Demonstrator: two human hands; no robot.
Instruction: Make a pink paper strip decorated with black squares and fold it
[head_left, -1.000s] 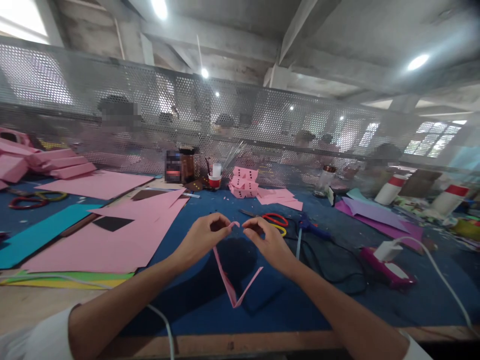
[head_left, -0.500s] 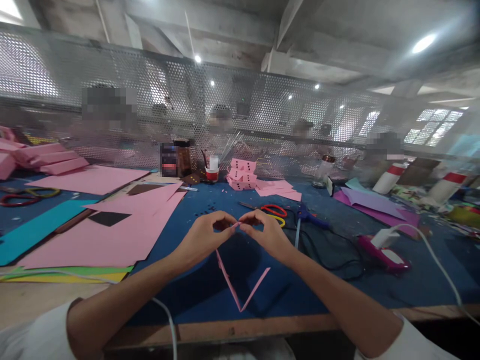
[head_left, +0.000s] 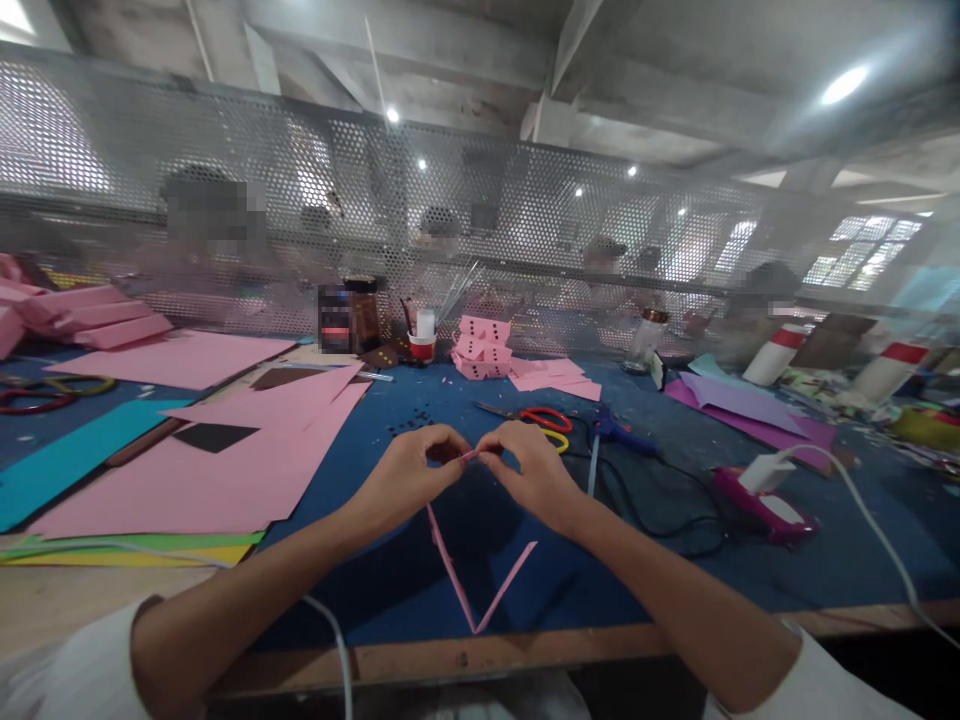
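Observation:
Over the blue table mat, my left hand (head_left: 409,475) and my right hand (head_left: 534,475) meet fingertip to fingertip. Both pinch a small pink paper piece (head_left: 470,455), mostly covered by the fingers. Below them a narrow pink folded strip (head_left: 456,578) forms a V; its upper left end runs up to my left hand, and whether it joins the pinched piece is hidden. Just behind my right hand are scissors with red and yellow handles (head_left: 546,418) and a blue glue gun (head_left: 616,430).
Large pink sheets (head_left: 225,475) and a teal sheet (head_left: 82,455) cover the left. Pink dotted pieces (head_left: 482,350) stand at the back. Purple sheets (head_left: 750,405) and a magenta power strip (head_left: 765,508) with cables are right. A perforated screen (head_left: 525,210) stands behind.
The whole view has shifted slightly. Both hands still pinch the small pink piece, which now shows a little lower between the fingertips.

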